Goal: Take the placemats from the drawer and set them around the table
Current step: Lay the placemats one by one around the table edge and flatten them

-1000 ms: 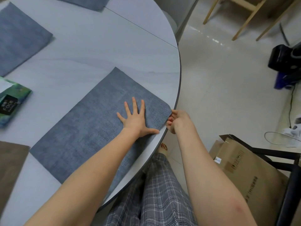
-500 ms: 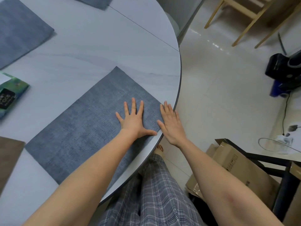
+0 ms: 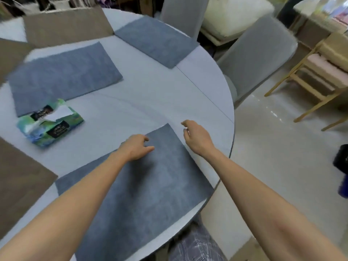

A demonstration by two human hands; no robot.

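A blue-grey placemat (image 3: 150, 189) lies flat on the round white table (image 3: 150, 102), near its front right edge. My left hand (image 3: 136, 147) hovers over the mat's far part, fingers loosely curled, holding nothing. My right hand (image 3: 196, 138) hangs above the mat's far right edge, fingers relaxed and empty. Two more blue placemats (image 3: 62, 76) (image 3: 156, 40) lie farther back. Brown placemats sit at the far side (image 3: 66, 27), the far left (image 3: 9, 55) and the near left (image 3: 20, 185).
A green tissue pack (image 3: 49, 122) lies left of centre on the table. Grey chairs (image 3: 258, 51) stand behind the table's right side, with a wooden rack (image 3: 310, 80) beyond. Pale floor tiles (image 3: 282, 176) stretch to the right, and a dark object (image 3: 341, 162) sits at the right edge.
Both hands have lifted off the placemat and moved toward its far end, fingers now relaxed. The view has tilted up, showing more of the table and the other mats.
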